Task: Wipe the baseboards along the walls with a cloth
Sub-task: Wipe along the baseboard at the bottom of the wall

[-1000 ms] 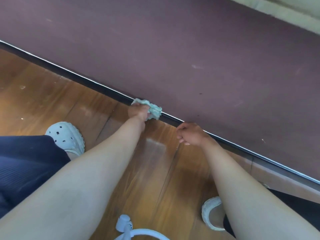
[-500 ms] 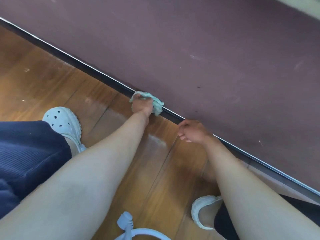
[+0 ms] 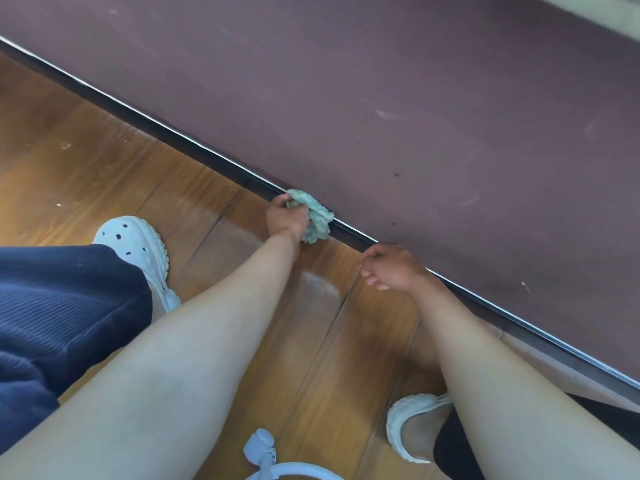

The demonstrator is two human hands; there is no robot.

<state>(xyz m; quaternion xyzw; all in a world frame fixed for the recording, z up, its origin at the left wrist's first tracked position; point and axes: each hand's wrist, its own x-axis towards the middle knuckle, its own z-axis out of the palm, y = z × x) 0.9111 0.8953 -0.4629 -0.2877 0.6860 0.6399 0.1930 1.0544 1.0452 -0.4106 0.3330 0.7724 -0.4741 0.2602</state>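
Head view looks down on a glossy orange-brown wooden plank floor (image 3: 104,168) with a few pale specks on it and a dull, smeared patch between the two arms. The floor meets a plum-coloured painted wall (image 3: 381,81), which is scuffed with faint pale marks and a couple of dark spots. Along the foot of the wall runs a dark baseboard with a thin pale top edge (image 3: 207,156), crossing the picture on a slant from upper left to lower right. A cream strip (image 3: 606,8) shows in the far upper right corner, above the plum paint. The person is crouched close to the wall with both bare forearms reaching out. The left hand (image 3: 286,220) has its fingers clenched round a crumpled pale green cloth (image 3: 317,218), which is bunched up against the baseboard, touching both its top edge and the floor just beneath. The right hand (image 3: 391,266) is just beside the baseboard, a little further along to the right, its fingers (image 3: 372,271) loosely curled and grasping nothing; whether it touches the board I cannot tell. A white perforated clog (image 3: 135,242) stands on the floor at the left, partly under navy ribbed fabric (image 3: 62,306). A second white shoe (image 3: 408,427) shows at the lower right, and a pale bluish-white looped cord (image 3: 263,448) hangs in at the bottom edge.
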